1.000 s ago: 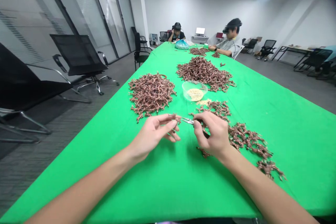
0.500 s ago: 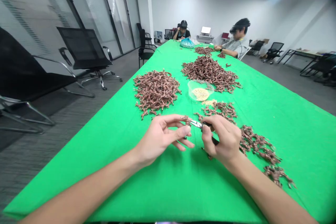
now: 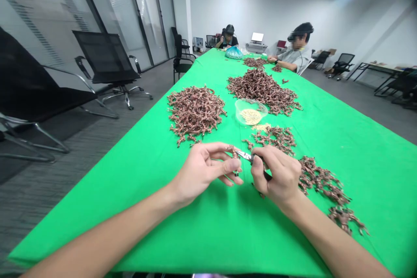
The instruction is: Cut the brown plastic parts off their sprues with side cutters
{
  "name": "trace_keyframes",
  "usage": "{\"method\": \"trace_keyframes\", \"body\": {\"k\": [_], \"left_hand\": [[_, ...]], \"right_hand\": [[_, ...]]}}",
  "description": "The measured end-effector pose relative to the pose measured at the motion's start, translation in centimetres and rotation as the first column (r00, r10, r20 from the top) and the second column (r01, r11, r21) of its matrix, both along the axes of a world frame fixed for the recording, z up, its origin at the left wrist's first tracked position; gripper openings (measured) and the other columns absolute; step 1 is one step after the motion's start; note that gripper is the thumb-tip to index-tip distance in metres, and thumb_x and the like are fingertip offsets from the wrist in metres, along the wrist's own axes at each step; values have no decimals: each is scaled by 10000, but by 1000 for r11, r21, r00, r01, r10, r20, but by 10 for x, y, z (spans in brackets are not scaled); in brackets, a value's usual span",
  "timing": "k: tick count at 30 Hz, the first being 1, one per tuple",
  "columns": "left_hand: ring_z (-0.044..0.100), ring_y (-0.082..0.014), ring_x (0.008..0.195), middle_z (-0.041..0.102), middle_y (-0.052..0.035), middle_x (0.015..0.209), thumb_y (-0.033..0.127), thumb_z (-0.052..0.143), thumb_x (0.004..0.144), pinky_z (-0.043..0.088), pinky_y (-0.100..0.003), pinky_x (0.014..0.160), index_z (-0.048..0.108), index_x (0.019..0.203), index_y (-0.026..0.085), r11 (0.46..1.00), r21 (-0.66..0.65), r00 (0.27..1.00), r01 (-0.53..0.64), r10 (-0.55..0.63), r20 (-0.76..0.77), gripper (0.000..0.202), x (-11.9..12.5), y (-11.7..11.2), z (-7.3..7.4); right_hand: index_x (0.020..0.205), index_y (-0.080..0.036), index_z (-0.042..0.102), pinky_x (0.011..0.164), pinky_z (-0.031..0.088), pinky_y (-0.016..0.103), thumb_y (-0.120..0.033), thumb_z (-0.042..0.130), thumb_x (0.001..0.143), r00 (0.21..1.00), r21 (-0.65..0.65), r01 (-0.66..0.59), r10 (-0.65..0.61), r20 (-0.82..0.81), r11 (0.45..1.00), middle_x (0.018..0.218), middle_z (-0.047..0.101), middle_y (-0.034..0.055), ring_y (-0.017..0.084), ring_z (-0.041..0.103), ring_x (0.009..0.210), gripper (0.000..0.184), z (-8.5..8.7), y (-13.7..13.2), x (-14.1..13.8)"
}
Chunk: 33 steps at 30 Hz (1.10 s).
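Observation:
Between the thumb and fingers of my left hand is a small brown figurine, upright, with a dark lower end. My right hand is wrapped round the dark handles of a pair of pliers. The metal jaws point left and meet the upper part of the figurine; whether they grip it I cannot tell. Under and beside my right hand lie loose brown figurines. Beyond my hands stands a clear plastic bowl with small pale pieces in it.
A large pile of brown figurines is on the left of the green cloth; another pile lies behind the bowl. Pale pieces are spilled beside it. Two people sit at the far end, near a blue bag. Black chairs stand left.
The figurine in my left hand has turned slightly, and more of its lower end shows below my thumb. The pliers stay at its top. The whole view has shifted a little.

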<state>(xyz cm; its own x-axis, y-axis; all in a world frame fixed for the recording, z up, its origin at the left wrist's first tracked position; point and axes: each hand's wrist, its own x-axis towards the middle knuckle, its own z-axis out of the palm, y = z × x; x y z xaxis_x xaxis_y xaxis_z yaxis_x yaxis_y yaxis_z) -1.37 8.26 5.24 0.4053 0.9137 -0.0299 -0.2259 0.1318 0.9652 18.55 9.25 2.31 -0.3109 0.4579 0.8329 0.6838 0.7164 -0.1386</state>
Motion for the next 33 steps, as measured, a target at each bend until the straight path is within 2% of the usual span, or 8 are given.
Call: {"method": "trace_keyframes", "body": {"k": [4, 10, 16, 20, 24, 30, 33], "left_hand": [[735, -193, 580, 733, -36, 711, 306, 855, 694, 586, -233, 509, 639, 975, 119, 998, 5, 998, -56, 56, 7, 400, 0, 0, -1], [723, -185, 563, 722, -19, 681, 315, 848, 694, 598, -261, 540, 638, 924, 128, 989, 83, 989, -126, 132, -70, 363, 0, 0, 0], [715, -173, 614, 741, -47, 792, 317, 859, 678, 594, -274, 574, 652, 922, 136, 971, 209, 980, -117, 147, -132, 368, -1, 0, -3], [711, -177, 612, 734, -38, 772, 292, 857, 680, 595, -284, 584, 646, 940, 139, 967, 207, 970, -147, 182, -159, 369, -1, 1, -4], [709, -170, 610, 728, -31, 757, 287, 850, 691, 588, -273, 580, 643, 916, 138, 971, 199, 974, -135, 167, -155, 340, -1, 1, -4], [706, -172, 608, 722, -30, 740, 308, 842, 701, 586, -280, 584, 636, 903, 134, 976, 187, 975, -110, 142, -170, 337, -2, 0, -2], [699, -168, 632, 731, -37, 759, 342, 837, 708, 582, -280, 593, 653, 928, 137, 954, 270, 954, -133, 197, -226, 352, -2, 0, -3]], "right_hand": [[876, -181, 614, 542, 403, 272, -162, 508, 931, 996, -68, -27, 20, -91, 997, 675, 591, 6, 135, 541, 554, 120, 0, -2, -7], [831, -190, 615, 515, 401, 256, -170, 478, 939, 988, -134, -34, 13, -154, 990, 643, 604, -2, 128, 549, 516, 176, 4, -6, -13], [835, -194, 623, 516, 402, 265, -194, 477, 943, 983, -165, -33, 2, -183, 986, 655, 615, 3, 138, 552, 521, 181, 5, -6, -14], [835, -191, 632, 518, 409, 266, -210, 481, 953, 975, -221, -59, 9, -222, 973, 678, 635, 10, 136, 549, 519, 192, 3, -5, -14], [824, -185, 634, 511, 401, 266, -207, 482, 951, 974, -225, -72, 20, -227, 972, 691, 648, 17, 140, 569, 535, 200, 2, -3, -14], [795, -178, 633, 499, 363, 264, -202, 484, 948, 977, -228, -64, 14, -213, 972, 633, 598, -3, 125, 521, 499, 215, 3, -5, -14], [745, -173, 625, 489, 327, 259, -214, 480, 954, 973, -271, -69, 5, -229, 960, 575, 526, -24, 109, 461, 465, 258, 4, -6, -15]]}}
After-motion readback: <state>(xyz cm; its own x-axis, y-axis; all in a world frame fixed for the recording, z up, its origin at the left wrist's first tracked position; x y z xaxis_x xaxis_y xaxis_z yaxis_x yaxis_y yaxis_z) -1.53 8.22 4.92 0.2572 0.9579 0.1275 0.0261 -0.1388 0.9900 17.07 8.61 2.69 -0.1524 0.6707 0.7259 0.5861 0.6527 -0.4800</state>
